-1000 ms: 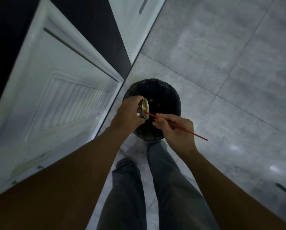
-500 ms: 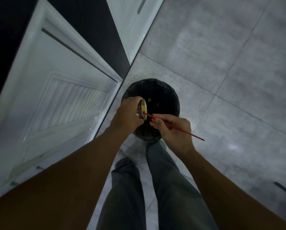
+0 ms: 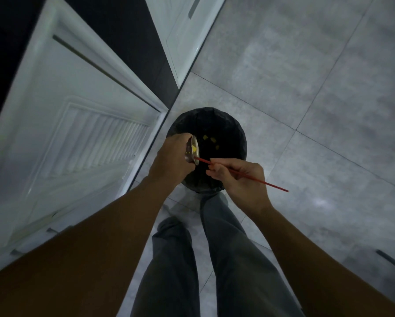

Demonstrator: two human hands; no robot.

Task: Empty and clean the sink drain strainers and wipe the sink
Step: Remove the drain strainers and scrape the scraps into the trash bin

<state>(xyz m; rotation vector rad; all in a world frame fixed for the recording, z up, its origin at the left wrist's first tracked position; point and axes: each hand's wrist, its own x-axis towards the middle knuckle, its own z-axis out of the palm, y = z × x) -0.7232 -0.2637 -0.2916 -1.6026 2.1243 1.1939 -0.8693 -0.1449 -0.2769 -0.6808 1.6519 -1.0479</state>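
Emptying underway: left hand (image 3: 171, 159) grips 1 round perforated steel strainer (image 3: 192, 152) tipped over round black-bagged bin (image 3: 235, 133); right hand (image 3: 238, 180) pinches thin red stick (image 3: 272, 185), tip inside it. Yellow scraps (image 3: 212, 140) in bin, some left in strainer; rinse and wipe-down likely pending.

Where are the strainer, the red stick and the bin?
strainer (image 3: 197, 148): head view, its metal rim.
red stick (image 3: 267, 183): head view, its bare rear shaft.
bin (image 3: 205, 112): head view, its far rim.
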